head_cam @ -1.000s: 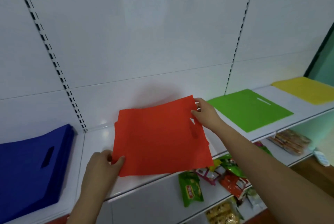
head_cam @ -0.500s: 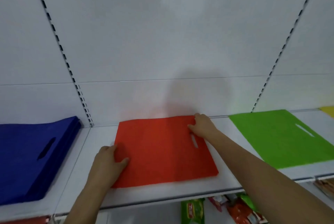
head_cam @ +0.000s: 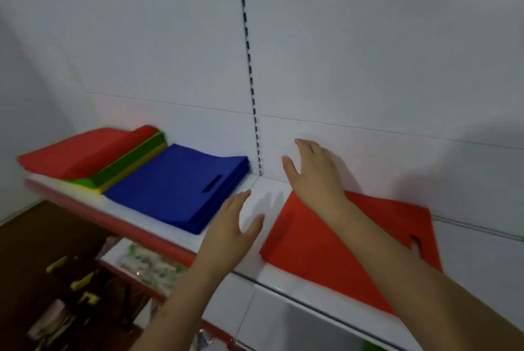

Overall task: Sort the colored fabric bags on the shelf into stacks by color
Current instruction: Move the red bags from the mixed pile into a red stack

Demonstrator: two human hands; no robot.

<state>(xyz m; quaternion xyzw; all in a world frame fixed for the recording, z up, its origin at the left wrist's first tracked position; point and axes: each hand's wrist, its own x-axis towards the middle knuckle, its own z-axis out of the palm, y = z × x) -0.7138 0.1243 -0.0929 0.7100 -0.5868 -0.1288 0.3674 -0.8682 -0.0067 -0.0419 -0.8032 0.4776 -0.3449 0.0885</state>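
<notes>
While both hands hover above the white shelf (head_cam: 263, 189), neither has hold of anything. The left hand (head_cam: 231, 233) hangs over the bare strip of shelf between the blue stack and the red bag, its fingers straight and together, its thumb spread to the right. The right hand (head_cam: 314, 172) is further back, near the wall panel (head_cam: 368, 67), fingers extended and slightly apart, its wrist passing over the far left corner of the red bag (head_cam: 334, 248).

That bag lies flat on the right part of the shelf, its long axis running from near left to far right, roughly along the shelf. Its cut-out handle slot sits at the right end, so the bag's mouth faces right. Whether one bag or several lie there cannot be told.

Left of the slotted upright (head_cam: 251, 67), the blue stack (head_cam: 175, 186) lies flat as several layers, the exact number unclear; its handle slot is toward the right end, and its long axis angles from near left to far right. Just beyond it to the left is one mixed pile (head_cam: 85, 157): red layers on top, green and yellow edges showing beneath, blurred.

Below the shelf, lower shelves hold packaged goods (head_cam: 147, 265), too blurred to count.
</notes>
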